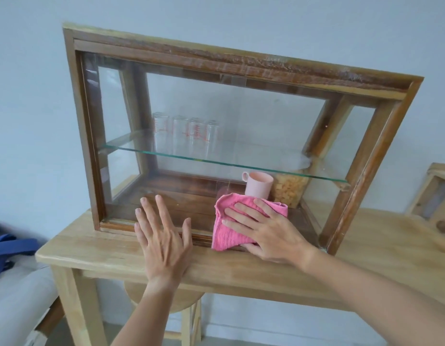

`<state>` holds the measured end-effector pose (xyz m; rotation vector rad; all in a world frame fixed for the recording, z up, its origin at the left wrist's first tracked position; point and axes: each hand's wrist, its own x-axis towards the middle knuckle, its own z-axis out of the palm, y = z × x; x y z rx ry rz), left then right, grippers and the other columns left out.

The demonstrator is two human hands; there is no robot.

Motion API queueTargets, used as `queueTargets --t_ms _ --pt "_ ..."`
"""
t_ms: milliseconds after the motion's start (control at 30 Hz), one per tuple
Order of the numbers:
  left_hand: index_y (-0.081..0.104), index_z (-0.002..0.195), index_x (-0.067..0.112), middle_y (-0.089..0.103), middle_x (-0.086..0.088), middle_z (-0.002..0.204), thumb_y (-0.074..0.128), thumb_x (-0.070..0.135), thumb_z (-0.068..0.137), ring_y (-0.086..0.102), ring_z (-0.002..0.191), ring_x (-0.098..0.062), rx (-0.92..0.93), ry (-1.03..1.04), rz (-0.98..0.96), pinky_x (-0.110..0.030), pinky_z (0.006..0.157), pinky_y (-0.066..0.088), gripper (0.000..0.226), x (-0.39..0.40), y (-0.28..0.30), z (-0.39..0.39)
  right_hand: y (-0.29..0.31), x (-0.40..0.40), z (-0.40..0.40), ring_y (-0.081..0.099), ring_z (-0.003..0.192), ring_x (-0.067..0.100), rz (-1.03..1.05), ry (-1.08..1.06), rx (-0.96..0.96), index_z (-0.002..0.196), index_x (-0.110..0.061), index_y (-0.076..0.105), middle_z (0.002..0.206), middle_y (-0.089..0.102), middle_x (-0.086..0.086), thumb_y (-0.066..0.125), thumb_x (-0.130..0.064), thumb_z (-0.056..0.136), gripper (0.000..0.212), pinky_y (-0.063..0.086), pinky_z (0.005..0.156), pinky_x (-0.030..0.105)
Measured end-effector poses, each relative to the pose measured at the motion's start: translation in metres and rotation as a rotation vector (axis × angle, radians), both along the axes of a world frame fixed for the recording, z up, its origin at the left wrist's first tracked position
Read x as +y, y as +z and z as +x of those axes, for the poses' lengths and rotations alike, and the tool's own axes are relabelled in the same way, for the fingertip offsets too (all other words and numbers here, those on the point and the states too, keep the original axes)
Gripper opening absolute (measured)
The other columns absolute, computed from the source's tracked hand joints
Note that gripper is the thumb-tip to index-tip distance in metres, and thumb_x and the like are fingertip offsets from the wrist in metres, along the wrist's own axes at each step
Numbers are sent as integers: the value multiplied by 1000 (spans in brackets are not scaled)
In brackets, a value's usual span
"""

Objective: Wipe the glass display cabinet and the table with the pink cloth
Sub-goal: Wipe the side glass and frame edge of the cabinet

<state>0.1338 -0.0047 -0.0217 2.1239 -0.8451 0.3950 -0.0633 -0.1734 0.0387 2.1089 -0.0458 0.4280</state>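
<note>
Both hands are up at the front of the cabinet. I see my right hand (pixel 264 231) lying flat with its fingers spread on the pink cloth (pixel 231 221). It is not gripping the cloth; it is pressing it against the low part of the front glass. My left hand (pixel 161 236) is open too, with nothing in it. Its fingers are spread and they look like they rest on the glass near the bottom edge, just beside the cloth but not touching it.

Now I go from big to small. I see the wooden table (pixel 96 248), light in colour, and it holds everything up. On it stands the glass display cabinet (pixel 241 61), with a brown wooden frame and see-through sides. It looks tilted from where I watch. A glass shelf (pixel 166 154) runs across its middle. On that shelf, toward the back, four clear glasses (pixel 185 132) with red marks stand in a row, close together. Below the shelf, on the wooden floor of the cabinet, a clear jar (pixel 289 189) of yellow bits stands at the right. A pink mug (pixel 257 184) stands just beside it on the left, with its handle pointing left. The cloth covers the bottom of the mug from my view.

Off to the left, a blue bag (pixel 9 248) lies on something pale. A round wooden stool (pixel 166 300) sits under the table.
</note>
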Motion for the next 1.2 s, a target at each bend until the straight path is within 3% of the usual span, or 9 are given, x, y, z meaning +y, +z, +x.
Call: queueTargets --t_ms 67,200,300,533,667,767,900,1000,1200 --pt "-15 156 18 -11 -18 164 35 51 99 -4 152 -37 13 -7 7 -54 122 9 83 0 0 0 24 0 5 14 155 20 -14 19 -56 162 -28 23 168 16 2 54 -58 95 81 -4 127 48" --pt "-14 156 17 -10 -18 164 30 52 99 -4 152 -38 17 -12 2 -53 123 7 80 1 0 -1 112 -1 19 17 155 30 41 -16 -434 162 -24 23 168 15 7 46 -58 99 76 -5 126 51" --pt "-17 155 18 -13 -16 164 23 56 96 -5 152 -37 20 -24 11 -52 122 5 81 2 1 -2 151 6 34 14 156 35 70 -43 -521 163 -20 22 168 19 12 39 -55 102 72 1 125 58" --pt "-17 155 19 -12 -15 165 30 51 100 -5 152 -36 32 -11 23 -53 123 6 79 3 3 -2 74 26 53 2 157 32 181 -60 -465 163 -22 20 170 11 10 37 -60 103 73 -2 125 58" --pt "-17 155 20 -13 -15 165 34 51 99 -7 152 -34 29 -20 25 -53 123 5 82 4 2 -1 7 27 39 2 158 26 159 -63 -233 163 -28 16 170 6 3 44 -58 102 74 -5 126 54" --pt "-13 156 21 -11 -14 165 37 49 99 -6 152 -34 36 -29 3 -54 122 6 81 4 1 1 -6 21 14 7 158 21 176 -84 -169 163 -32 17 170 8 -2 49 -55 101 73 -1 127 50" --pt "-13 156 21 -12 -14 165 39 47 99 -6 152 -34 50 -27 -21 -54 122 4 81 3 0 -2 15 -3 -36 9 157 25 237 -172 -434 161 -26 25 168 12 4 51 -60 98 76 -2 127 52" --pt "-14 156 20 -15 -14 164 39 46 100 -8 152 -35 62 -29 -16 -54 122 3 81 2 4 -4 60 -22 -68 0 157 33 286 -246 -646 163 -20 15 169 6 13 40 -62 100 79 -3 125 56" --pt "-15 156 21 -15 -13 164 38 47 100 -8 152 -34 63 -18 -16 -54 122 2 81 1 1 -4 142 -22 -48 6 155 45 332 -282 -885 162 -12 16 168 12 23 37 -57 102 78 1 123 63"
